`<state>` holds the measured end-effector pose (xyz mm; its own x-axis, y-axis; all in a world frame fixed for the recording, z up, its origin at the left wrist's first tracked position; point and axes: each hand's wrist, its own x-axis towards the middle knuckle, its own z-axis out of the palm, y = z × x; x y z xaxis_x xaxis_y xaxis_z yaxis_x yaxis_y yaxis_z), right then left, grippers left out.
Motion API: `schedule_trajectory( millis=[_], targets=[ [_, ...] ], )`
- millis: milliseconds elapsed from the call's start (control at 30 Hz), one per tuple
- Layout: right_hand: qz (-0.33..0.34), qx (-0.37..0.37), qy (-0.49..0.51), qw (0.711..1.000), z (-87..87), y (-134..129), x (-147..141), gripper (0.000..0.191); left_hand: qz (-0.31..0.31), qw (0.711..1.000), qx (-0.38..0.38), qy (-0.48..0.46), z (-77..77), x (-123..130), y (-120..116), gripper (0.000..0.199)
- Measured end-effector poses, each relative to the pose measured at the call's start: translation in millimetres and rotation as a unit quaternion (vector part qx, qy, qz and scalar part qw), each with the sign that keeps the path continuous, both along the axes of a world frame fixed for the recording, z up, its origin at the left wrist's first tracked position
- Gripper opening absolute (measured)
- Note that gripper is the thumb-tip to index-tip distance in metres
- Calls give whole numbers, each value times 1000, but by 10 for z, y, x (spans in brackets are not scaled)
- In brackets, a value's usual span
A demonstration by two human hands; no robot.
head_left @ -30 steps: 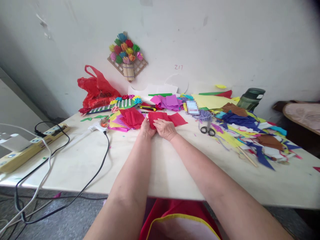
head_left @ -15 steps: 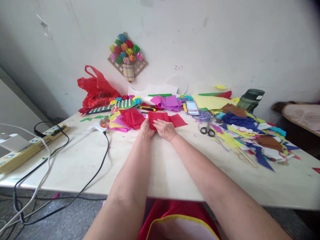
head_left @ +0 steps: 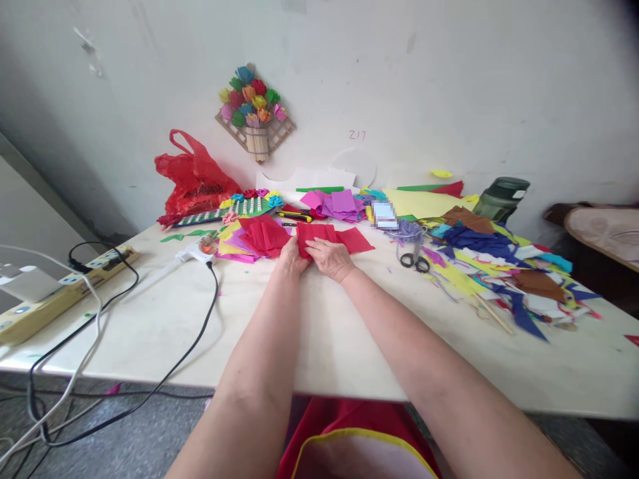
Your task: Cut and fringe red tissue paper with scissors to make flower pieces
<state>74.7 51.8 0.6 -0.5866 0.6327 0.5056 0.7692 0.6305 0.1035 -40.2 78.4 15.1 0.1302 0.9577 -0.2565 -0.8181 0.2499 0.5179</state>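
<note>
A piece of red crepe paper [head_left: 315,232] lies under my hands near the middle of the table. My left hand [head_left: 293,257] is closed at its lower left edge, thumb along the paper and the other fingers mostly hidden. My right hand [head_left: 330,259] rests on top of the paper with its fingers stretched out and slightly apart, pointing toward the left hand; its thumb is out of sight. Another red piece [head_left: 357,240] sticks out to the right, behind the right hand. Just left of my hands is a pile of red crepe paper [head_left: 264,237] over yellow and purple sheets.
Behind lie a yellow cutter [head_left: 295,216] and purple crepe paper [head_left: 340,205]. Black-handled scissors [head_left: 415,262] stand in a clear cup [head_left: 403,247], near a phone [head_left: 384,215]. Coloured scraps [head_left: 499,256] cover the right side. A hot glue gun [head_left: 197,252] and power strip [head_left: 64,293] with cables occupy the left.
</note>
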Motion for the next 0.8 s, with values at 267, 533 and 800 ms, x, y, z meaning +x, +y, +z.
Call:
schedule_trajectory(
  millis=[267, 533, 800],
  targets=[
    [-1, -5, -7, 1000, 14, -11, -9, 35, 1, 1000, 4, 5, 41, -3, -49, 33],
    [3, -6, -6, 1000, 1, -1, -15, 35, -20, 1000, -6, 18, 42, -3, -76, 16],
    [-12, -14, -15, 1000, 23, -32, -36, 36, 30, 996, -51, 67, 73, 52, -71, 22]
  ],
)
